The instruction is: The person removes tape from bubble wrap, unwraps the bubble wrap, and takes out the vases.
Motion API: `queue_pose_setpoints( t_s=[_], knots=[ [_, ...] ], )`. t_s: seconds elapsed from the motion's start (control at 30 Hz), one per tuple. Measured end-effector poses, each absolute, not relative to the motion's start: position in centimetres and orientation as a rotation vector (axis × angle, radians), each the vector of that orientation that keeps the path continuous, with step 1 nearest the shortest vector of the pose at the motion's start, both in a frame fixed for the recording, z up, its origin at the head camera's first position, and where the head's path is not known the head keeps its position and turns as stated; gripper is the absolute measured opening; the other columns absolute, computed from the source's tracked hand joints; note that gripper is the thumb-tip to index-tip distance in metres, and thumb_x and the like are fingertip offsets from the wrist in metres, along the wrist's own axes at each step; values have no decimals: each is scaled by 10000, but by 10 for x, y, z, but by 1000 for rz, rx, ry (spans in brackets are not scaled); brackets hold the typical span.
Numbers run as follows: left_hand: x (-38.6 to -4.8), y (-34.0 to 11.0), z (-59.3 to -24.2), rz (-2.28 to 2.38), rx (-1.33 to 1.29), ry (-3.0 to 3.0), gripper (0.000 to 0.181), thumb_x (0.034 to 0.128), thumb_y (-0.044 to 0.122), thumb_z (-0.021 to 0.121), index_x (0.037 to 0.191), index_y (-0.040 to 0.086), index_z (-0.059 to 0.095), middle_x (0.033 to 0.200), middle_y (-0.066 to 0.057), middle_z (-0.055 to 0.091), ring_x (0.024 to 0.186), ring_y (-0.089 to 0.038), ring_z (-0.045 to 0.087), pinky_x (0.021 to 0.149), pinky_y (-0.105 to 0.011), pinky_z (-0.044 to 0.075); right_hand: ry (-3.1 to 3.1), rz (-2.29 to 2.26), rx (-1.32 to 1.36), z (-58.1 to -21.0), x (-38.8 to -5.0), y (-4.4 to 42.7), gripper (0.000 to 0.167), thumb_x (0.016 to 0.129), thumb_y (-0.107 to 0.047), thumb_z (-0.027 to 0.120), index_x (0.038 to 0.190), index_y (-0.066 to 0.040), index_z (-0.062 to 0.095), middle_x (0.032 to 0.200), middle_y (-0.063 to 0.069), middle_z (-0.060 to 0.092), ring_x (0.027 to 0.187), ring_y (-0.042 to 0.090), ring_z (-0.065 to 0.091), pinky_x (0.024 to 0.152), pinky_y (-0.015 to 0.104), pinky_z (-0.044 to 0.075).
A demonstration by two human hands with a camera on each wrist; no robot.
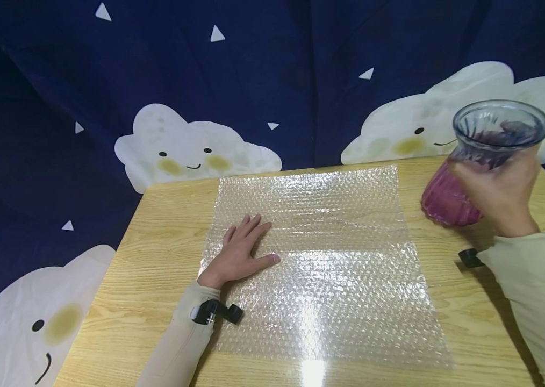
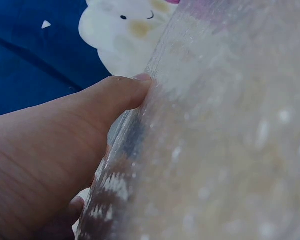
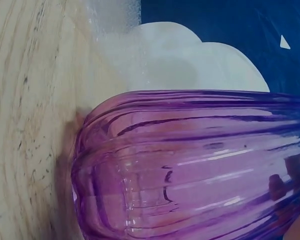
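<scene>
A ribbed glass vase (image 1: pixel 453 196), pink at the base and bluish at its flared rim, is at the right of the table in the head view. My right hand (image 1: pixel 507 188) grips it round the neck, and the vase leans with its rim to the right. Its purple-pink body (image 3: pixel 190 165) fills much of the right wrist view, base close to the wood; whether it touches cannot be told. With fingers spread, my left hand (image 1: pixel 241 255) rests on the left part of a clear bubble wrap sheet (image 1: pixel 330 290). Its thumb (image 2: pixel 132 90) touches the wrap in the left wrist view.
The wooden table (image 1: pixel 151 258) carries the flat wrap across its middle. Behind it hangs a dark blue curtain (image 1: pixel 292 70) printed with smiling clouds and white triangles. Each sleeve bears a small black wrist camera, such as the left one (image 1: pixel 214 312).
</scene>
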State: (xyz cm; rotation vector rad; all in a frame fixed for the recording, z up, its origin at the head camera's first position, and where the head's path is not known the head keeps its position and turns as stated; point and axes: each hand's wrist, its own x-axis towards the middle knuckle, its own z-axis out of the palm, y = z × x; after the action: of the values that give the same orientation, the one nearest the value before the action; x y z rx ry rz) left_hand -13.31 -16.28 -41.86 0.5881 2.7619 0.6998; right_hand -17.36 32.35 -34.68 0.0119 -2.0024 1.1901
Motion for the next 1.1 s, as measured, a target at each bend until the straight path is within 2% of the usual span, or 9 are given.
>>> queue_pose_setpoints(
  t_s=[0.23,0.53,1.1],
  knots=[
    [-133,-163,-419,699,590,2765,866,926,632,651,1637,266,317,1767,-43,129,1657,-280,15,1320,-597,-13,-1979,1242,-17,-339,-168,319,793,725,-13,737,1453,-192,479,1319,-160,651,1133,-6,587,1037,136,460],
    [-133,-163,-420,699,591,2764,867,927,631,651,1638,270,312,1767,-41,125,1658,-274,8,1320,-595,-17,-1952,1323,-99,-337,-167,321,855,709,39,748,1474,-210,458,1397,-89,631,1242,63,584,1137,201,451],
    [-134,-163,-420,706,595,2766,866,927,625,655,1638,270,312,1766,-44,133,1658,-276,11,1317,-602,-8,-2013,1215,-90,-347,-172,337,842,761,-13,751,1501,-233,417,1492,-71,590,1305,29,564,1183,203,414]
  ],
)
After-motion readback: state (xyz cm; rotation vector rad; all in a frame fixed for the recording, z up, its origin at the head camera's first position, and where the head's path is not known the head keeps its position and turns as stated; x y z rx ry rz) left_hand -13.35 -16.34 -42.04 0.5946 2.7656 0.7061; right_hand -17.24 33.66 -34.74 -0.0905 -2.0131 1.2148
